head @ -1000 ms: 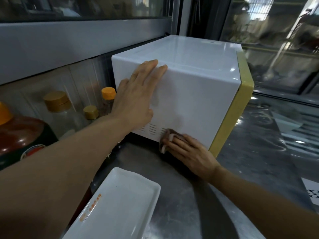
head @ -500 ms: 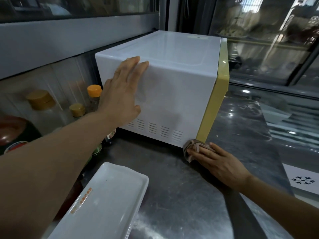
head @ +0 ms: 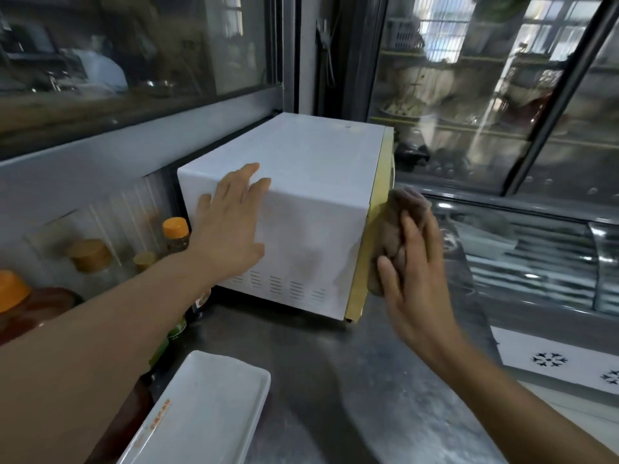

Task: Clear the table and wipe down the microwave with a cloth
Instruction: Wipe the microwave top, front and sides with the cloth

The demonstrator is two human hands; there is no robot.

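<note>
The left hand [head: 231, 226] lies flat, fingers straight, on the microwave [head: 311, 209] side. The right hand [head: 415, 272] presses a cloth [head: 395, 222] under its straight fingers against the yellow front, above the desk [head: 351, 380].

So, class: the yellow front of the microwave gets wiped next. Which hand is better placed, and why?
Right. The right hand already presses the cloth against the yellow front, while the left hand lies flat on the microwave side, seemingly steadying it.
</note>
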